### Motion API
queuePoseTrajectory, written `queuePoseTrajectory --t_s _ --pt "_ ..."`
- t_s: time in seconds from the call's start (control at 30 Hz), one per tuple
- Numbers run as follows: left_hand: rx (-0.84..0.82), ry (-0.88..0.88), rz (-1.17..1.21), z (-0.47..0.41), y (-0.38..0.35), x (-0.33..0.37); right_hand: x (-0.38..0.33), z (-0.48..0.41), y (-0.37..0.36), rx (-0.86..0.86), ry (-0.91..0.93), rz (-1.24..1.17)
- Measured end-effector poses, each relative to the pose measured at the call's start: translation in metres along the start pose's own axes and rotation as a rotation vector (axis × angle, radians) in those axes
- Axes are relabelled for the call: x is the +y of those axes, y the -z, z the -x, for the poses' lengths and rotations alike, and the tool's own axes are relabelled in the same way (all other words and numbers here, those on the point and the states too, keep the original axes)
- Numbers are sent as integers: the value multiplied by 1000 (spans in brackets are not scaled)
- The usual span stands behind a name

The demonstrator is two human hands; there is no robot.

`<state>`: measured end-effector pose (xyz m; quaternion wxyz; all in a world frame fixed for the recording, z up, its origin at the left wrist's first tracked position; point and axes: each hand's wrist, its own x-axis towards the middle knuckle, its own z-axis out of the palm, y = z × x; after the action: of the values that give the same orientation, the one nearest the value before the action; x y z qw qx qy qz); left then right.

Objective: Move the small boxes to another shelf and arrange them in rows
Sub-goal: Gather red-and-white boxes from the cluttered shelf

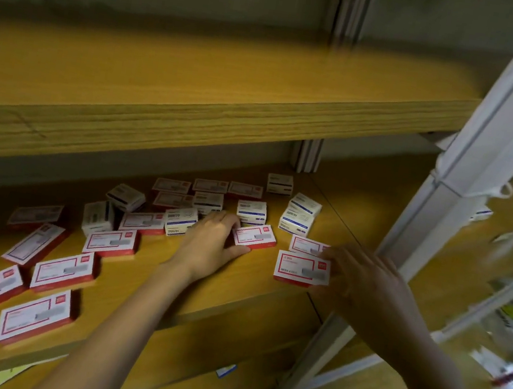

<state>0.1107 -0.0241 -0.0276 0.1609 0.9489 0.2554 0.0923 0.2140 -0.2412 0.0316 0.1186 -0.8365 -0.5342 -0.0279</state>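
Your left hand (211, 241), mid-frame, looks to pinch the left end of a flat red-and-white cardboard box (255, 236) btwn thumb and fingers. The box lies to the hand's right, long axis approx left-right w/ a slight tilt. Your right hand (359, 276), right of centre, grips the right edge of a second red-and-white cardboard box (299, 267), same lie, nearer the front edge. Both rest on the lower yellow wood-grain shelf (233, 294) among many scattered boxes, incl. white-and-blue cardboard boxes (298, 220) behind. The upper yellow wood-grain shelf (198, 85) fills the frame above, so I'd judge the lift goes up and back.
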Motion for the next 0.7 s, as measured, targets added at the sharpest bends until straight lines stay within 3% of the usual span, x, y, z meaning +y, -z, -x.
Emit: queuePoseTrajectory --t_s 0.33,0.7 --pt "105 -116 -15 43 34 22 27 22 6 72 -8 -35" --pt "79 -282 102 63 3 147 129 103 51 -65 -101 -40"
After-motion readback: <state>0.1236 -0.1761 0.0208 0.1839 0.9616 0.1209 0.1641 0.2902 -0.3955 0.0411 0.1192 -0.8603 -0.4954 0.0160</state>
